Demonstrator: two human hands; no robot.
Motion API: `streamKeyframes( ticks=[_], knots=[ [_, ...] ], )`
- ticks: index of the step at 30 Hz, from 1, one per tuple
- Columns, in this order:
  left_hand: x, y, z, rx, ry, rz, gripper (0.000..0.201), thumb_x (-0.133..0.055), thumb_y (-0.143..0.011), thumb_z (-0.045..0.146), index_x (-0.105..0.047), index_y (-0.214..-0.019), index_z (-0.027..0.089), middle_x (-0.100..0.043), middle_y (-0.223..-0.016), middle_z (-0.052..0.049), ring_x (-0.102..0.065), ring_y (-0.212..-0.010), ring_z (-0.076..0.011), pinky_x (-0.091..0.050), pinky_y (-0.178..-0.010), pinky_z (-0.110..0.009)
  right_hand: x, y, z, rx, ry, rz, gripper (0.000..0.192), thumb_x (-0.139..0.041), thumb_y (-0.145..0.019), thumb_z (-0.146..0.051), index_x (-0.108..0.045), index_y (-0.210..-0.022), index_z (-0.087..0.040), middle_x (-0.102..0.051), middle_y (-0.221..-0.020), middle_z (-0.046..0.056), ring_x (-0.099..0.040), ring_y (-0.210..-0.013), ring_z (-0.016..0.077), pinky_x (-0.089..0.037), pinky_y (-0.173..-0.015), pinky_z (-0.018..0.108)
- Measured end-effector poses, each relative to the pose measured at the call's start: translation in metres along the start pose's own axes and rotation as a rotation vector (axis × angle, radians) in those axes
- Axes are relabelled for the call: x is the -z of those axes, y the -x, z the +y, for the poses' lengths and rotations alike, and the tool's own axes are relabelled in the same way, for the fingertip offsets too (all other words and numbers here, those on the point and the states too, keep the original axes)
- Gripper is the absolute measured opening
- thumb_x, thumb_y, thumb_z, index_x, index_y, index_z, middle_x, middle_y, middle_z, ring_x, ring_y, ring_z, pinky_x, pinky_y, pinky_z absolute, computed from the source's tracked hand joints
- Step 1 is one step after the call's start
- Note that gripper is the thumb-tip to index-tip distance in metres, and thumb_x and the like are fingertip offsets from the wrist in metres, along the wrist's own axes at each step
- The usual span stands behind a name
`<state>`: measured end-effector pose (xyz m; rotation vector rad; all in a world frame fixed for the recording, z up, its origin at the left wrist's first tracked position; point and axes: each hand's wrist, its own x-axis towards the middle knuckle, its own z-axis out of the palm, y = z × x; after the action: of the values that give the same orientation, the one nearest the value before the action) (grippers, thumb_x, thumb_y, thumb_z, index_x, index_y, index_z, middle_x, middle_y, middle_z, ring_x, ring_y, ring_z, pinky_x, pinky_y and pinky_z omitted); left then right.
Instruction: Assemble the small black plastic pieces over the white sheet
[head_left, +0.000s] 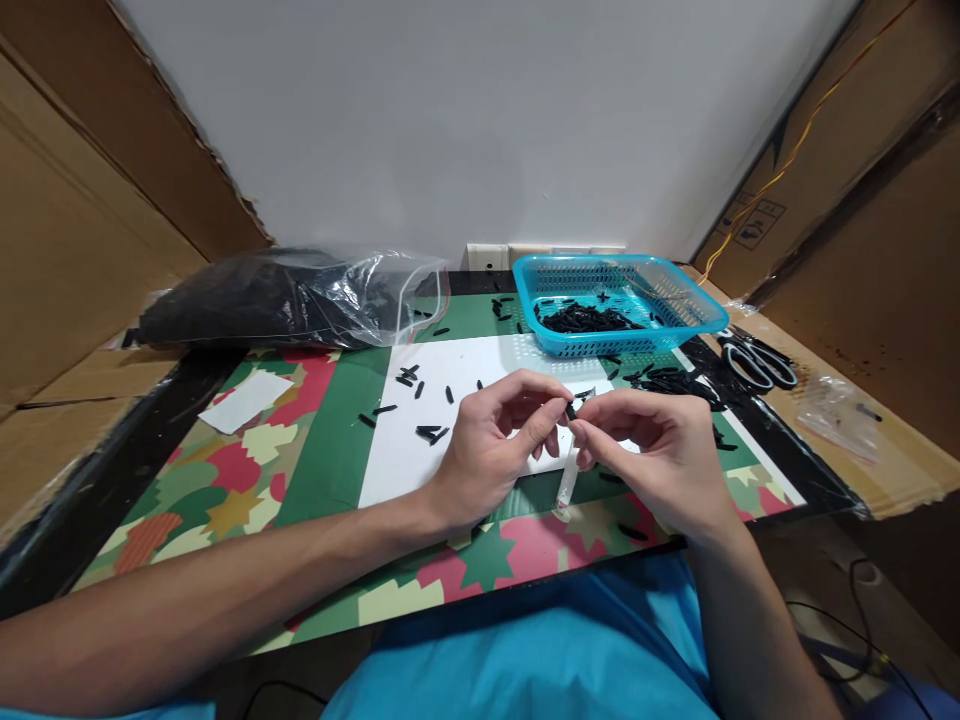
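Over the middle of the table, my left hand (502,435) and my right hand (656,445) meet fingertip to fingertip. Both pinch one small, narrow black piece (571,411) between thumb and forefinger. Just under the fingers is a slim tool with a whitish, see-through handle (568,484) and a thin tip, like a craft knife; whether it lies on the table or rests against my right hand, I cannot tell. Similar loose black pieces (430,433) are scattered on the white sheet (401,468) left of my hands.
Behind my hands stands a blue plastic basket (622,345) with many black pieces inside. More black pieces (675,383) pile up beside it, near scissors (757,362) and a small clear bag (840,415). A large zip bag (285,300) lies back left, and a white paper (246,401) nearer.
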<state>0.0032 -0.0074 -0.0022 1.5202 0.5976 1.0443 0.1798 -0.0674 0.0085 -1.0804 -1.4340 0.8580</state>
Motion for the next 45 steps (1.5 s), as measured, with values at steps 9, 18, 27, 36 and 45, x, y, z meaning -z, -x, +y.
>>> streamKeyframes(
  ticks=[9, 18, 27, 36, 45],
  knots=[
    [0.0033, 0.0024, 0.0001, -0.027, -0.064, -0.001, 0.033, -0.082, -0.086, 0.031, -0.081, -0.118, 0.02, -0.081, -0.104, -0.008, -0.075, -0.085, -0.0181, -0.062, -0.076, -0.028, -0.0005, -0.0009, 0.0019, -0.009, -0.116, 0.1, 0.014, -0.085, -0.085, -0.031, -0.079, -0.089, -0.019, -0.075, -0.07, 0.003, -0.071, -0.057, 0.017, -0.063, -0.058, 0.029],
    [0.0042, 0.0048, -0.0018, -0.043, -0.094, 0.019, 0.038, -0.085, -0.083, 0.031, -0.081, -0.12, 0.026, -0.082, -0.107, -0.007, -0.079, -0.094, -0.0231, -0.065, -0.088, -0.035, -0.0075, 0.0004, 0.0059, -0.101, -0.253, 0.099, 0.015, -0.085, -0.085, -0.032, -0.081, -0.087, -0.018, -0.068, -0.064, 0.0, -0.056, -0.044, 0.0108, -0.046, -0.041, 0.025],
    [0.0034, 0.006, 0.0013, -0.075, -0.096, 0.103, 0.03, -0.09, -0.077, 0.029, -0.085, -0.107, 0.024, -0.083, -0.102, -0.006, -0.08, -0.094, -0.025, -0.067, -0.085, -0.034, -0.0061, -0.0007, 0.0065, -0.156, -0.333, 0.013, 0.008, -0.083, -0.086, -0.025, -0.084, -0.09, -0.018, -0.064, -0.059, -0.001, -0.051, -0.046, 0.0089, -0.039, -0.042, 0.022],
    [0.0001, 0.0057, 0.0001, -0.106, -0.048, 0.125, 0.027, -0.089, -0.078, 0.021, -0.085, -0.105, 0.023, -0.083, -0.101, -0.006, -0.078, -0.074, -0.0176, -0.061, -0.06, -0.024, -0.0029, -0.0021, 0.0098, -0.215, -0.403, -0.077, 0.012, -0.08, -0.09, -0.027, -0.081, -0.087, -0.016, -0.061, -0.057, -0.002, -0.054, -0.046, 0.0084, -0.04, -0.041, 0.02],
    [-0.0017, 0.0065, 0.0023, -0.079, -0.043, 0.086, 0.029, -0.083, -0.085, 0.022, -0.082, -0.114, 0.021, -0.082, -0.085, -0.003, -0.076, -0.071, -0.0167, -0.059, -0.055, -0.024, -0.0028, -0.0008, 0.0053, -0.212, -0.41, -0.084, 0.016, -0.074, -0.096, -0.03, -0.084, -0.094, -0.018, -0.066, -0.064, 0.0, -0.055, -0.046, 0.0075, -0.042, -0.042, 0.02]
  ],
)
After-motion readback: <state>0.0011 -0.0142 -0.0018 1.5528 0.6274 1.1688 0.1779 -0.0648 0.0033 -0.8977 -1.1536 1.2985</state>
